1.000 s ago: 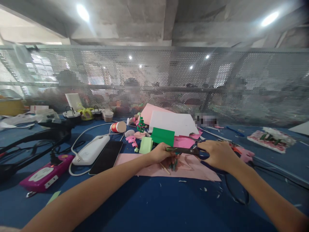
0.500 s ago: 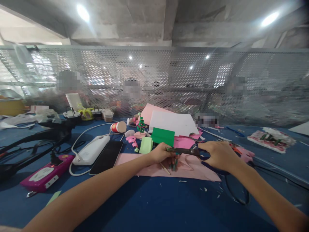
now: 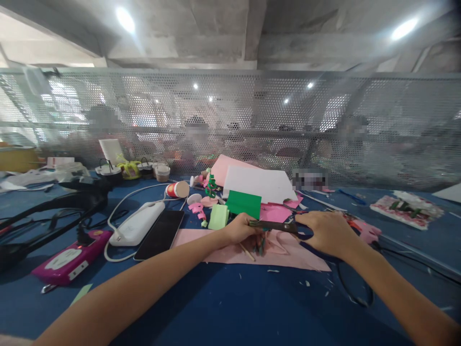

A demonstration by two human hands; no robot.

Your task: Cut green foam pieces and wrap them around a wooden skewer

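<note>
My left hand [image 3: 240,228] is closed on a small green paper piece on a thin wooden stick [image 3: 257,244], held just above a pink paper sheet [image 3: 288,254]. My right hand [image 3: 326,231] grips a pair of dark scissors [image 3: 273,225]; their blades point left and reach the green piece at my left fingers. Both hands hover over the middle of the blue table [image 3: 230,307].
Behind the hands lie green card [image 3: 244,203], white paper [image 3: 259,184], pink sheets and paper curls. To the left are a black phone [image 3: 160,234], a white power bank [image 3: 137,224], a magenta device [image 3: 68,257] and cables. A perforated metal screen [image 3: 252,120] closes the far side; people sit behind it.
</note>
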